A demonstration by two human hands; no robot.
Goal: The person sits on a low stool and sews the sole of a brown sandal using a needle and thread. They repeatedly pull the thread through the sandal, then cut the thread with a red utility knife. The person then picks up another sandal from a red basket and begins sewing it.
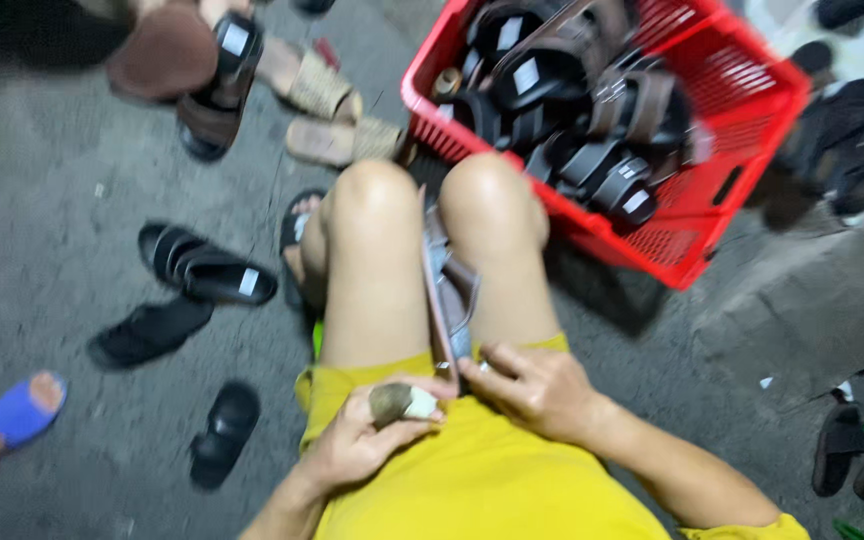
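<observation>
I sit on the ground in yellow clothes (472,480), and my two hands rest on my lap. My left hand (357,440) is closed around a small tool (402,403), brownish with a white end; the picture is blurred, so I cannot tell what tool it is. My right hand (537,385) is just beside it, and its fingers pinch the near end of a sandal (449,290). This sandal stands on its edge between my bare knees, with grey and brown straps facing right.

On the grey floor (62,240) to my left lie some black sandals: one (224,432) near my hip, one (149,331) further, and one (207,267) with a white label. At the left edge there is another person's foot in a blue slipper (20,410).

Beyond my right knee stands a red crate (687,235), touching it or almost, full of dark sandals (572,100) with white labels. Far at the top, a brown sandal (217,85) and two beige slippers (337,115) lie on the floor.
</observation>
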